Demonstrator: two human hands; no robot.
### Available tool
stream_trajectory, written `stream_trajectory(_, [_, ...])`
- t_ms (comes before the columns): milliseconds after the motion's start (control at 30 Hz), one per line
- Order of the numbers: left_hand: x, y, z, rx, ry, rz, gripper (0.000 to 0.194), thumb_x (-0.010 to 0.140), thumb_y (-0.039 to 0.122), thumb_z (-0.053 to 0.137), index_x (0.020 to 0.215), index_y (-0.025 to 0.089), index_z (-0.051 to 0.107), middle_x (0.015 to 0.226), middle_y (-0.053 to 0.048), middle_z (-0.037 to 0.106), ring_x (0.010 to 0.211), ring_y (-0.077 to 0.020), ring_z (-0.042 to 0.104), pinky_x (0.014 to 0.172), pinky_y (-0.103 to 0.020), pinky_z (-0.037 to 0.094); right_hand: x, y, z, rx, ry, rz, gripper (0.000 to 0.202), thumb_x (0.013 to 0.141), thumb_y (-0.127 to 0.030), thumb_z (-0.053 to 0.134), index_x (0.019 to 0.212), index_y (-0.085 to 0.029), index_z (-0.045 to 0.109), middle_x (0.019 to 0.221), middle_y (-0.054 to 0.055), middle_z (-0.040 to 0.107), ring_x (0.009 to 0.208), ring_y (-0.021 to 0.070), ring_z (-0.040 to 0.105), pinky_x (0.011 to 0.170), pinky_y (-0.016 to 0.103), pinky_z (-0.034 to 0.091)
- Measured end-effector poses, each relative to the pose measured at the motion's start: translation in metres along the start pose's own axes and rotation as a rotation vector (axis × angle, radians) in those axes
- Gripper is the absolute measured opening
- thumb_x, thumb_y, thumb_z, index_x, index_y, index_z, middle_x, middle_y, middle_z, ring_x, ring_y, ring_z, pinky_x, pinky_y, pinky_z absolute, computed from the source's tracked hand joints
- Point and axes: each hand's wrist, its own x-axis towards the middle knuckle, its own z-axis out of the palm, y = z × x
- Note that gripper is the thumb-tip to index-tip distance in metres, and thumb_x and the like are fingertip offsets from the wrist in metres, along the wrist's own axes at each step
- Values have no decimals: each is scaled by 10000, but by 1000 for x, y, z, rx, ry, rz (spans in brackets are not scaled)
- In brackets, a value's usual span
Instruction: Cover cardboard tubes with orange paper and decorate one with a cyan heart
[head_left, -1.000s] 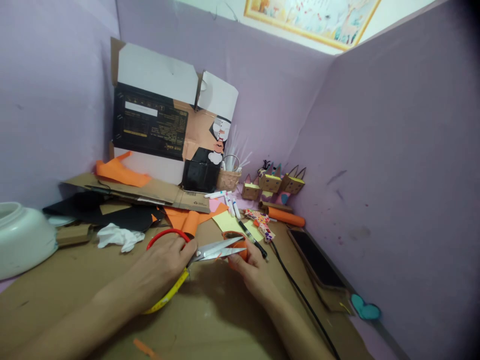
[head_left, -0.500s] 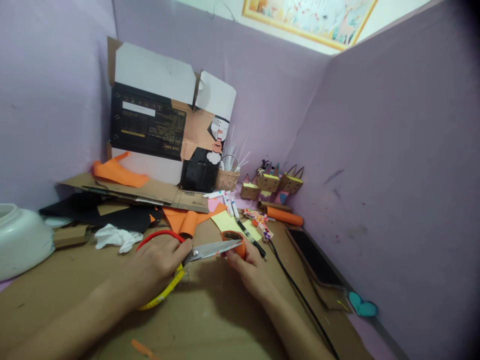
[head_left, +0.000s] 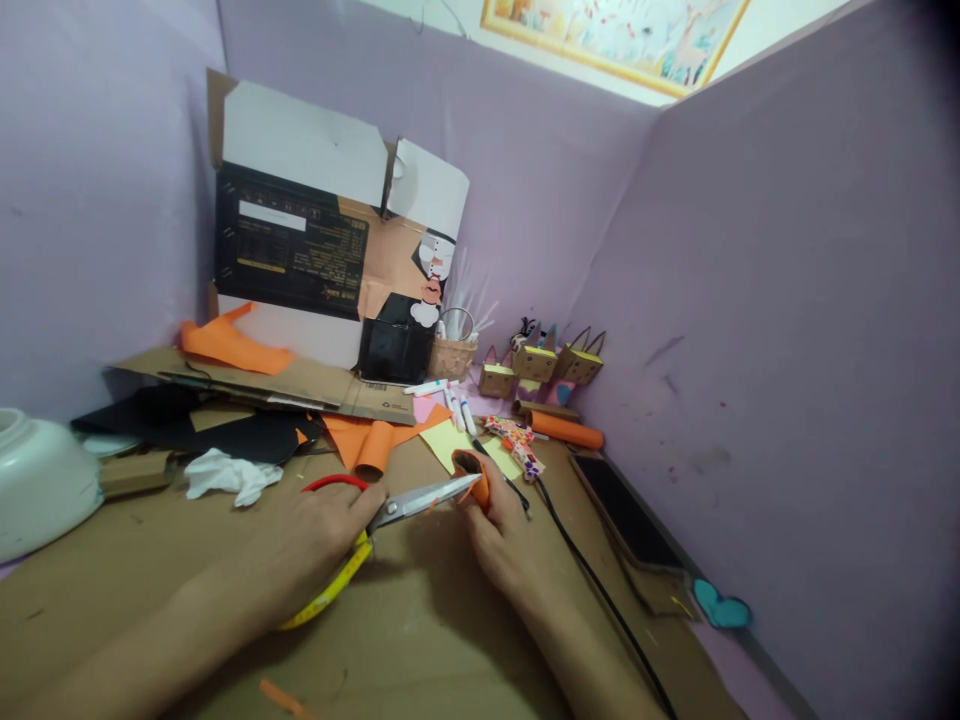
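Note:
My left hand (head_left: 330, 530) is closed around the red and yellow handles of a pair of scissors (head_left: 420, 502). The blades point right, nearly together, with their tips at the rim of a small orange-covered cardboard tube (head_left: 478, 487). My right hand (head_left: 499, 540) grips that tube, its open end facing up and its brown inside showing. A thin orange sliver hangs by the blades. Behind my hands, another orange tube (head_left: 373, 448) stands on orange paper (head_left: 341, 440). An orange scrap (head_left: 283, 698) lies on the cardboard-covered table near the front.
Crumpled white tissue (head_left: 231, 477) and a white pot (head_left: 45, 485) are at left. A flattened box (head_left: 292, 240) leans on the wall. Markers (head_left: 459, 408), a basket of white sticks (head_left: 452, 357) and cardboard cat figures (head_left: 536, 362) stand behind. A phone (head_left: 626, 510), black cable (head_left: 592, 585) and glue gun (head_left: 521, 447) are at right.
The scissor handles have come closer together as the blades closed at the tube's rim. My right hand has turned the tube slightly. The whole view has shifted a little.

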Motion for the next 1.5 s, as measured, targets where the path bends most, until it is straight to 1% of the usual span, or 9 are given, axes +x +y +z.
stream_trajectory(133, [1, 5, -6, -98, -101, -58, 361, 776, 48, 377, 1075, 180, 530, 796, -58, 608, 688, -202, 574, 593, -293, 439, 0, 0, 2, -41, 4, -31, 267, 857, -224, 468, 1119, -221, 517, 1112, 58, 597, 1003, 199, 553, 863, 303, 412])
stream_trajectory(333, [2, 7, -5, -178, -56, -115, 409, 782, 43, 369, 1145, 178, 499, 982, -100, 596, 925, -235, 558, 758, -347, 459, -1, -1, -1, -39, 33, 51, 339, 866, -256, 457, 1204, -227, 459, 1164, 61, 567, 1066, 211, 524, 922, 338, 390])
stream_trajectory(500, [0, 5, -3, -167, -59, -137, 462, 768, 9, 327, 1161, 187, 493, 1007, -112, 591, 877, -235, 582, 701, -346, 462, -4, 1, -3, 132, -75, 89, 473, 914, -412, 353, 1354, -243, 329, 1393, 49, 388, 1295, 202, 318, 1076, 368, 227])
stream_trajectory(633, [-1, 4, -5, -151, -56, -151, 440, 778, 34, 338, 1154, 188, 506, 955, -101, 598, 804, -231, 585, 661, -341, 460, -4, 2, -2, 172, -104, 101, 516, 912, -445, 349, 1386, -247, 300, 1459, 40, 294, 1350, 201, 214, 1111, 391, 129])
stream_trajectory(800, [-2, 0, -8, -75, -5, -126, 439, 763, 34, 331, 1138, 167, 518, 919, -106, 607, 783, -241, 586, 602, -325, 447, 1, 0, -1, 161, -54, -3, 448, 894, -375, 425, 1319, -234, 417, 1328, 81, 466, 1240, 232, 392, 1062, 414, 249])
stream_trajectory(933, [-3, -2, -8, -47, 55, -85, 418, 748, 32, 350, 1106, 158, 524, 857, -87, 614, 761, -234, 581, 592, -314, 444, 4, -2, -3, 136, -31, -51, 378, 874, -311, 470, 1241, -223, 491, 1143, 65, 583, 1070, 221, 523, 963, 369, 375])
stream_trajectory(1167, [-4, -5, -5, 32, 127, -52, 372, 771, 42, 373, 1091, 155, 526, 778, -64, 600, 685, -222, 578, 540, -301, 424, 3, 0, -3, 137, -32, -41, 395, 866, -296, 483, 1254, -223, 482, 1183, 57, 569, 1105, 218, 504, 971, 346, 361])
stream_trajectory(1300, [-4, -8, -4, 72, 176, -14, 371, 768, 23, 368, 1079, 140, 532, 765, -69, 601, 694, -225, 580, 562, -308, 435, 2, 1, -2, 144, -50, -26, 405, 869, -296, 481, 1267, -222, 472, 1210, 60, 554, 1115, 214, 496, 986, 356, 345])
stream_trajectory(1500, [-6, -12, -4, 70, 153, -15, 379, 771, 27, 346, 1073, 145, 543, 739, -62, 597, 662, -230, 583, 541, -319, 443, 2, 2, -2, 133, -51, -53, 395, 871, -298, 476, 1260, -223, 484, 1184, 65, 566, 1104, 212, 506, 974, 353, 361])
